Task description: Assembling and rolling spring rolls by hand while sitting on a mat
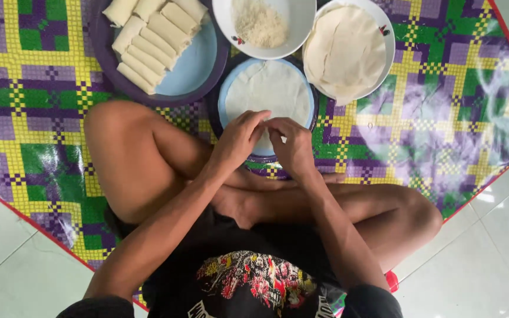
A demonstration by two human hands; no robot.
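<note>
A thin white wrapper sheet [269, 88] lies flat on a blue plate with a dark rim [224, 97] in front of my crossed legs. My left hand [240, 138] and my right hand [290, 144] meet over the near edge of that sheet, fingertips pinched together on it. What lies under the fingers is hidden.
A large dark-rimmed blue plate [198, 68] at the back left carries several rolled white wraps [151, 38]. A white bowl [290, 35] holds pale shredded filling [259, 23]. Another white bowl [384, 23] holds a stack of wrapper sheets [343, 50]. All sit on a checked plastic mat [42, 106] over white floor tiles.
</note>
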